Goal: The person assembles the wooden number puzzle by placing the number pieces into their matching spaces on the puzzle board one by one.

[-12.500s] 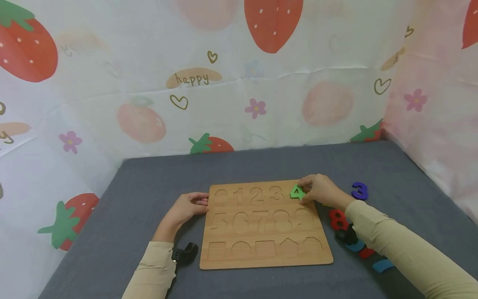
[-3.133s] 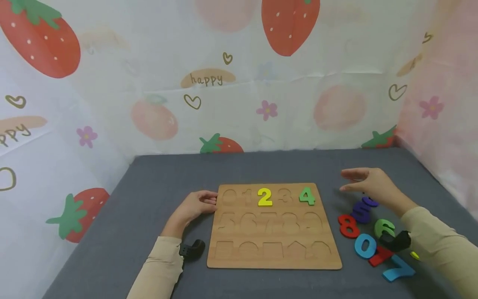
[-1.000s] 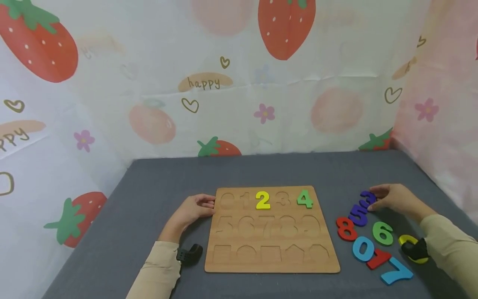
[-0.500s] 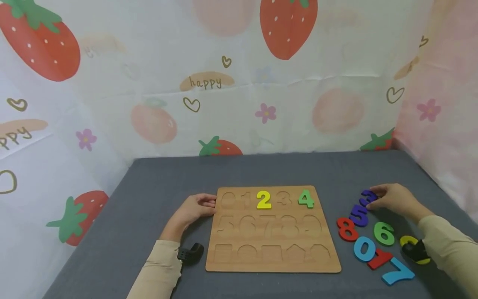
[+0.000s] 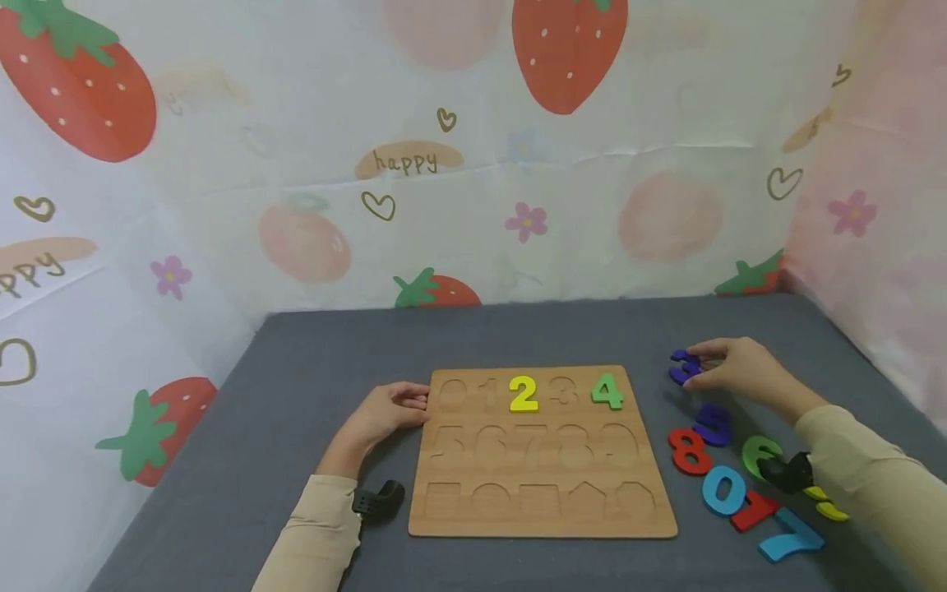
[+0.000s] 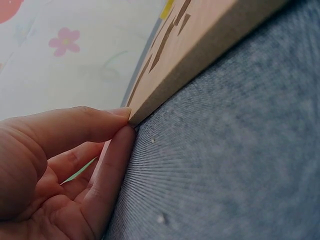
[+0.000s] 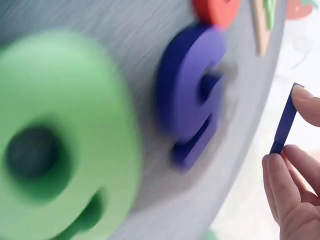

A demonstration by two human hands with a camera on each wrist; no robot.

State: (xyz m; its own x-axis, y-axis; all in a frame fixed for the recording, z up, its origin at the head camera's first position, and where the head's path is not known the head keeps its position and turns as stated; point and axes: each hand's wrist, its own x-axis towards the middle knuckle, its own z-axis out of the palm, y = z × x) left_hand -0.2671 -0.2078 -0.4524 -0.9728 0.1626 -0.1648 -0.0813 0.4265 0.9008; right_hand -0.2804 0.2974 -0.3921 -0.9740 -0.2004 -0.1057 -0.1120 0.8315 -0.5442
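Observation:
My right hand (image 5: 750, 374) pinches a purple number 3 (image 5: 684, 367) between thumb and fingers, raised above the table right of the board; it shows edge-on as a purple piece (image 7: 286, 122) in the right wrist view. At the left edge of the wooden number puzzle board (image 5: 543, 469), my left hand (image 5: 385, 411) grips the rim, with its thumb and a finger (image 6: 120, 145) meeting at the board's edge in the left wrist view. A yellow 2 (image 5: 524, 395) and a green 4 (image 5: 607, 391) sit in the board's top row.
Right of the board lie a purple 5 (image 5: 713, 425), a red 8 (image 5: 690, 452), a green 6 (image 5: 756, 454), a blue 0 (image 5: 713, 499), a red piece (image 5: 755, 511), a blue 7 (image 5: 792, 538) and a yellow piece (image 5: 832, 511) partly hidden by the right wrist camera.
The right hand has picked up the purple 3 from beside the 5 and moved it up and left towards the board. Earlier, the 4 and 2 came onto the board. The left hand stays put.

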